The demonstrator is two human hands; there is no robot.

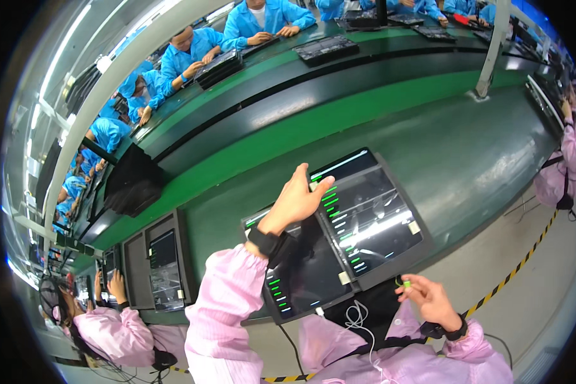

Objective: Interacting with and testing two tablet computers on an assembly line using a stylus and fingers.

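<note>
My left hand (299, 197) reaches over the upper left corner of the right tablet (372, 217), thumb and index finger spread apart. Whether its fingertips press on the tablet's edge is hard to tell. Beside that tablet lies the left tablet (310, 272), partly covered by my left forearm. Both screens are lit, with rows of green and white lines on black. They lie in a dark grey tray (408, 259). My right hand (429, 299) is raised in front of the tray's near right edge, its fingertips pinching a small yellow-green piece (407, 283).
A white cable (358, 317) hangs at the near edge, over my lap. Another tray (184, 262) with a lit tablet lies to the left, near a co-worker in pink (118, 336). Across the green bench (467, 141) stand a raised dark ledge (269, 115) and people in blue. A pole (493, 54) rises far right.
</note>
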